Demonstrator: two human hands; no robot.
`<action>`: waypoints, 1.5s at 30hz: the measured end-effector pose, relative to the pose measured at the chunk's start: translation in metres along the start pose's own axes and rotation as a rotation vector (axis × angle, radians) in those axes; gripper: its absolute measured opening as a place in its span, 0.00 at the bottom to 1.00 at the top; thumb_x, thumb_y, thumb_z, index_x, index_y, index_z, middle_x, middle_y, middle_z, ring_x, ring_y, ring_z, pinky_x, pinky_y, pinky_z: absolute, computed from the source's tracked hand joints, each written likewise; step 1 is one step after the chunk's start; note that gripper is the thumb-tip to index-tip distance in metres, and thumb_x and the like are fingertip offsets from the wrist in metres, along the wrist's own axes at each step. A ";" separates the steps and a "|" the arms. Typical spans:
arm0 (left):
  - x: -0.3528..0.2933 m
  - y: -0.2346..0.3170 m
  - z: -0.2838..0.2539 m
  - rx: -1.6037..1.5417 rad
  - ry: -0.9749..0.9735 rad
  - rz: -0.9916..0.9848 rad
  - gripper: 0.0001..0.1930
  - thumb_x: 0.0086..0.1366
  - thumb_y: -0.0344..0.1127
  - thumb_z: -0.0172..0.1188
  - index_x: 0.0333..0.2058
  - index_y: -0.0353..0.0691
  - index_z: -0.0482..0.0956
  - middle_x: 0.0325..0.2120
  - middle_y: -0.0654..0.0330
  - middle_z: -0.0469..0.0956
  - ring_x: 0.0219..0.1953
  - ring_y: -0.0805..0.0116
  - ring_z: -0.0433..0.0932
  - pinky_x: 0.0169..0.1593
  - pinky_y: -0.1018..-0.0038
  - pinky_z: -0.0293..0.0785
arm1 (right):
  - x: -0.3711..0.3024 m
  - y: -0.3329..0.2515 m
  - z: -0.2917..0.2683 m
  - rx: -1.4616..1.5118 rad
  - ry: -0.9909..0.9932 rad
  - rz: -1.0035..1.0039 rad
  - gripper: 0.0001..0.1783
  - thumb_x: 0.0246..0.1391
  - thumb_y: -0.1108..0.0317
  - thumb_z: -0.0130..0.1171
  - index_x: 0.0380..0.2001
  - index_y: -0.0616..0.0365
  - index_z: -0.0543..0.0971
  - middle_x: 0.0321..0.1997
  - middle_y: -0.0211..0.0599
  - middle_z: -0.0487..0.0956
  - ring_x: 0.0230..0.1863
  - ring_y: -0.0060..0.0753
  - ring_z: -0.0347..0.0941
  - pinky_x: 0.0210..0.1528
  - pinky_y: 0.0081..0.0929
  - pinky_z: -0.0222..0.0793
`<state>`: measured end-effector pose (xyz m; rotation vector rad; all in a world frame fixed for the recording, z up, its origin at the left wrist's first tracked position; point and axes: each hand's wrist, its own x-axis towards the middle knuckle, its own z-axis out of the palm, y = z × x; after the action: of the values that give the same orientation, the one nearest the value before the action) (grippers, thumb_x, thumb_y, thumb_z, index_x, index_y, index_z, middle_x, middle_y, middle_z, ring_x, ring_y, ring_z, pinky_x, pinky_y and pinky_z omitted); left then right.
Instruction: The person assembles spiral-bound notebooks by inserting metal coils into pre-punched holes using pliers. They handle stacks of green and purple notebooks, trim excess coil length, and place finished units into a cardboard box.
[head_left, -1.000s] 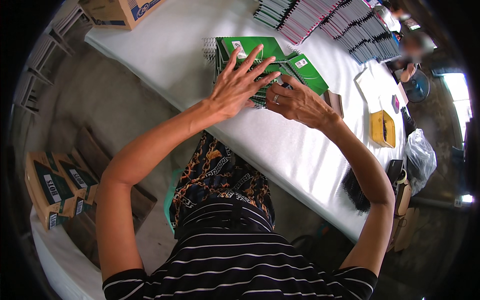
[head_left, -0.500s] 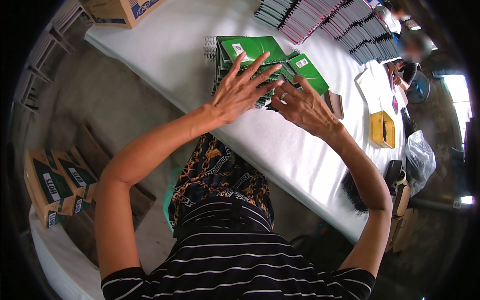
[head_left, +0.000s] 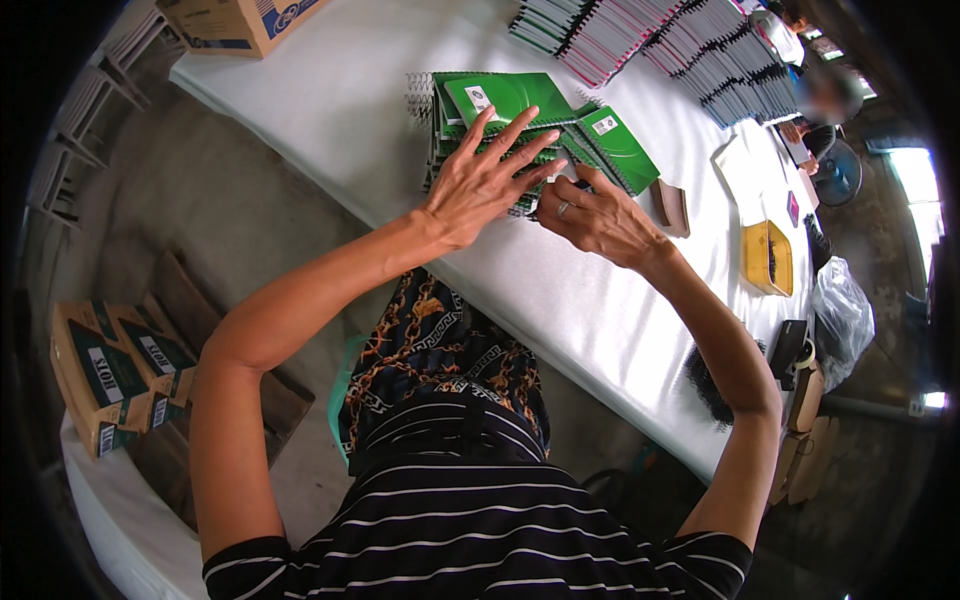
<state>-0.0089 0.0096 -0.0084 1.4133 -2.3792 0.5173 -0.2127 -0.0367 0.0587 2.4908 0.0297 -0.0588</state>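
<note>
- Green-covered, wire-bound notebooks (head_left: 525,97) lie stacked, upper centre of the frame.
- Left hand (head_left: 472,188), fingers spread wide, rests on them.
- Right hand (head_left: 603,218) curls at their edge; its hold is unclear.

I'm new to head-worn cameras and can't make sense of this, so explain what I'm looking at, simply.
There is no machine here: these are a person's own bare hands. The view comes from a wide fisheye camera worn on the head, looking down, so straight edges bend near the rim and picture left is the person's left.

On the white-covered table lie green spiral notebooks, piled up. The left hand rests spread on them. The right hand has its fingers curled at their near edge; what it pinches there is too small to tell.

Farther off stand rows of stacked notebooks, with a cardboard box at upper left and a yellow tray to the right.
</note>
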 end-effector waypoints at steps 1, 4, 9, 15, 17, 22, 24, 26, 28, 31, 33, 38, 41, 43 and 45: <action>0.000 0.000 0.001 0.018 -0.005 -0.001 0.48 0.41 0.48 0.73 0.64 0.65 0.60 0.68 0.70 0.50 0.71 0.56 0.42 0.70 0.45 0.41 | 0.000 0.000 -0.001 0.030 -0.013 0.007 0.14 0.44 0.65 0.60 0.37 0.48 0.75 0.44 0.22 0.72 0.51 0.23 0.67 0.60 0.32 0.61; 0.000 -0.003 -0.002 -0.035 -0.032 0.012 0.51 0.41 0.49 0.73 0.66 0.65 0.56 0.68 0.70 0.52 0.71 0.56 0.43 0.70 0.45 0.41 | -0.001 -0.002 0.000 0.011 0.032 0.001 0.14 0.44 0.66 0.61 0.37 0.48 0.75 0.44 0.21 0.72 0.51 0.22 0.67 0.60 0.31 0.61; 0.000 -0.010 -0.005 -0.114 -0.064 0.053 0.53 0.41 0.49 0.72 0.67 0.63 0.54 0.67 0.70 0.53 0.71 0.56 0.45 0.70 0.45 0.40 | 0.001 -0.002 0.004 -0.051 0.032 -0.047 0.13 0.44 0.66 0.60 0.36 0.48 0.75 0.42 0.21 0.73 0.50 0.22 0.68 0.56 0.29 0.62; 0.000 -0.013 -0.004 -0.126 -0.042 0.086 0.54 0.40 0.50 0.72 0.67 0.61 0.53 0.66 0.69 0.56 0.70 0.56 0.47 0.70 0.46 0.41 | 0.013 -0.042 0.003 0.089 -0.218 0.293 0.05 0.43 0.68 0.59 0.21 0.57 0.78 0.21 0.32 0.73 0.28 0.33 0.74 0.37 0.28 0.68; 0.001 -0.014 -0.003 -0.130 -0.035 0.086 0.54 0.40 0.50 0.72 0.67 0.62 0.53 0.66 0.69 0.56 0.70 0.56 0.48 0.70 0.46 0.42 | 0.021 -0.050 -0.011 0.033 -0.348 0.349 0.05 0.46 0.67 0.59 0.24 0.57 0.78 0.26 0.34 0.75 0.33 0.33 0.74 0.40 0.31 0.68; -0.001 -0.017 0.002 -0.133 -0.010 0.104 0.55 0.39 0.52 0.73 0.67 0.62 0.52 0.66 0.69 0.56 0.70 0.56 0.47 0.70 0.46 0.42 | -0.013 -0.039 -0.024 0.484 -0.354 0.587 0.14 0.49 0.61 0.64 0.35 0.58 0.76 0.39 0.41 0.75 0.41 0.39 0.72 0.45 0.37 0.66; -0.001 -0.019 0.001 -0.141 -0.015 0.117 0.54 0.40 0.52 0.72 0.67 0.62 0.54 0.67 0.69 0.55 0.70 0.56 0.47 0.70 0.45 0.42 | -0.030 -0.029 -0.022 0.618 -0.400 0.572 0.15 0.49 0.60 0.65 0.36 0.57 0.76 0.41 0.39 0.75 0.45 0.39 0.72 0.48 0.36 0.66; -0.003 -0.023 -0.004 -0.227 0.029 0.095 0.53 0.41 0.52 0.72 0.67 0.62 0.54 0.67 0.70 0.55 0.70 0.55 0.47 0.70 0.44 0.42 | -0.036 -0.010 -0.014 0.685 -0.281 0.539 0.16 0.49 0.59 0.65 0.37 0.56 0.76 0.43 0.37 0.75 0.48 0.37 0.72 0.51 0.35 0.66; -0.010 -0.026 -0.014 -0.313 0.106 0.050 0.49 0.45 0.51 0.70 0.66 0.59 0.56 0.68 0.64 0.53 0.70 0.55 0.47 0.69 0.44 0.41 | -0.012 0.035 -0.018 0.801 -0.037 0.767 0.12 0.55 0.64 0.61 0.38 0.58 0.77 0.36 0.41 0.79 0.41 0.41 0.77 0.45 0.39 0.71; -0.023 -0.023 -0.023 -0.373 0.341 -0.183 0.47 0.50 0.47 0.69 0.67 0.51 0.54 0.68 0.52 0.51 0.70 0.52 0.45 0.69 0.43 0.40 | 0.040 0.100 0.014 0.703 0.385 0.640 0.17 0.58 0.57 0.57 0.33 0.63 0.80 0.36 0.45 0.80 0.38 0.48 0.77 0.42 0.37 0.70; -0.034 -0.005 -0.033 -0.778 0.497 -0.488 0.44 0.57 0.42 0.66 0.67 0.39 0.51 0.67 0.45 0.49 0.70 0.52 0.46 0.69 0.53 0.45 | 0.074 0.122 0.054 0.933 0.377 0.605 0.27 0.58 0.45 0.55 0.38 0.63 0.81 0.39 0.46 0.81 0.41 0.45 0.78 0.44 0.36 0.71; -0.067 0.057 -0.053 -2.067 0.310 -1.264 0.37 0.68 0.47 0.54 0.65 0.29 0.50 0.64 0.46 0.55 0.67 0.60 0.54 0.67 0.66 0.52 | 0.118 0.137 0.103 1.286 -0.374 0.723 0.50 0.46 0.21 0.45 0.46 0.62 0.79 0.45 0.45 0.80 0.49 0.43 0.75 0.51 0.40 0.70; -0.063 0.042 -0.040 -1.987 0.070 -1.254 0.40 0.66 0.58 0.52 0.62 0.27 0.55 0.60 0.48 0.60 0.61 0.62 0.61 0.65 0.66 0.55 | 0.120 0.133 0.102 1.408 -0.512 0.637 0.58 0.39 0.15 0.43 0.48 0.63 0.78 0.45 0.47 0.79 0.51 0.44 0.74 0.52 0.42 0.70; -0.055 0.017 -0.026 -1.882 -0.028 -1.242 0.43 0.63 0.65 0.52 0.59 0.28 0.59 0.57 0.50 0.64 0.57 0.64 0.65 0.62 0.66 0.59 | 0.116 0.113 0.075 1.481 -0.507 0.768 0.59 0.39 0.15 0.42 0.48 0.65 0.77 0.45 0.49 0.79 0.52 0.43 0.73 0.52 0.41 0.70; -0.040 -0.003 -0.026 -1.867 -0.126 -1.286 0.45 0.59 0.70 0.52 0.57 0.30 0.64 0.53 0.52 0.69 0.52 0.65 0.68 0.59 0.65 0.61 | 0.107 0.093 0.047 1.426 -0.438 0.974 0.57 0.44 0.19 0.43 0.44 0.71 0.79 0.41 0.54 0.81 0.44 0.46 0.78 0.50 0.38 0.71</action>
<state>0.0141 0.0511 -0.0036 1.2763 -0.5845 -1.5884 -0.1040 -0.1387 0.0720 3.3607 -1.9882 -0.2811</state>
